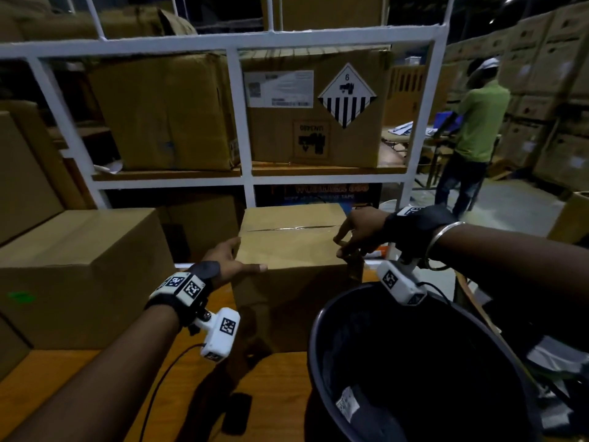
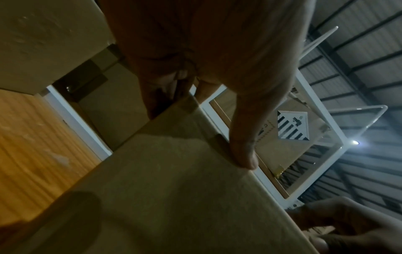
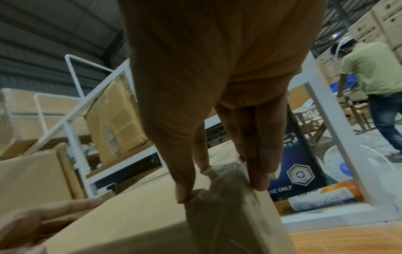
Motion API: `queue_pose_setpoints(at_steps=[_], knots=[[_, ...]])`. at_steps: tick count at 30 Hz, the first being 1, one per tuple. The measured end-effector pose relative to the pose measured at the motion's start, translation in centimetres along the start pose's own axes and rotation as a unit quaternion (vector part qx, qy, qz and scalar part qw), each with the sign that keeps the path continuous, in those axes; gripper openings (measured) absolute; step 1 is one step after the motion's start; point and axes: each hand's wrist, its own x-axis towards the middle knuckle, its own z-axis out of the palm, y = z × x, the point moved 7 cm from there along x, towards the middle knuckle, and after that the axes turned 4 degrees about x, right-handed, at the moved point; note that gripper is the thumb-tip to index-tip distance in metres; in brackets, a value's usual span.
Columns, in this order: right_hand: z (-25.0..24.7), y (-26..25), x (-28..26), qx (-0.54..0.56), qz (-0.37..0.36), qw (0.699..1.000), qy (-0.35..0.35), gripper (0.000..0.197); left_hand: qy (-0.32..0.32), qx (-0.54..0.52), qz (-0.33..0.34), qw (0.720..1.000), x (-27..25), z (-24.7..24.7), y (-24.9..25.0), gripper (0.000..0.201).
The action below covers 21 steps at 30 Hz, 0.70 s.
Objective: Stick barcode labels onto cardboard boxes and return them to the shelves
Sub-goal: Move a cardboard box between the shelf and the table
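A plain brown cardboard box [image 1: 293,247] stands on the wooden table [image 1: 79,378] in front of the white shelf rack [image 1: 242,122]. My left hand [image 1: 245,256] holds its near left corner, thumb [image 2: 245,159] along the top edge and fingers down the left side. My right hand [image 1: 342,247] grips the top right corner, thumb on top and fingers [image 3: 261,178] down the right side, over a strip of brown tape [image 3: 226,189]. The wrist views show the box [image 2: 174,189] [image 3: 141,214] close up. No barcode label shows on it.
A black bin [image 1: 325,346] stands at the front right, close under my right wrist. A bigger box [image 1: 79,266] sits to the left. Shelf boxes, one with a striped diamond label [image 1: 347,94], fill the rack. A person in a green shirt [image 1: 478,122] works at the back right.
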Motion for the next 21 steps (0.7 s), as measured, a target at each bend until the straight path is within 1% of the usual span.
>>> queue_pose_setpoints(at_steps=[1,2,4,7,8,11,12,15,18,21], knots=[[-0.2,0.4,-0.1,-0.003,0.003,1.0,0.007,0.047,-0.011,0.01,0.005,1.0,0.2,0.2,0.5,0.117],[-0.4,0.8,-0.2,-0.006,0.005,1.0,0.015,0.044,-0.022,0.014,0.008,1.0,0.5,0.4,1.0,0.115],[-0.8,1.9,-0.5,-0.005,0.009,1.0,0.028,0.041,-0.04,0.008,0.012,0.999,1.1,1.0,1.8,0.094],[-1.4,4.3,-1.3,0.031,0.039,0.998,0.033,0.041,-0.046,-0.002,0.037,0.998,2.9,2.0,2.3,0.088],[-1.5,5.2,-1.4,0.046,0.053,0.997,0.033,0.041,-0.049,0.0,0.048,0.998,2.8,2.3,3.2,0.076],[-1.9,7.7,-2.1,0.08,0.09,0.992,0.028,0.041,-0.058,0.008,0.067,0.996,2.4,3.3,5.5,0.024],[-2.0,8.4,-2.2,0.085,0.097,0.991,0.027,0.042,-0.065,0.012,0.074,0.995,2.4,3.7,6.1,0.013],[-2.2,10.3,-2.9,0.094,0.111,0.989,0.035,0.043,-0.068,0.043,0.106,0.991,2.9,4.6,7.5,0.021],[-2.4,11.9,-3.7,0.099,0.116,0.987,0.046,0.046,-0.075,0.085,0.118,0.986,2.9,5.2,8.7,0.031],[-2.6,13.1,-4.5,0.096,0.124,0.987,0.045,0.048,-0.086,0.108,0.134,0.981,2.7,5.9,10.1,0.031]])
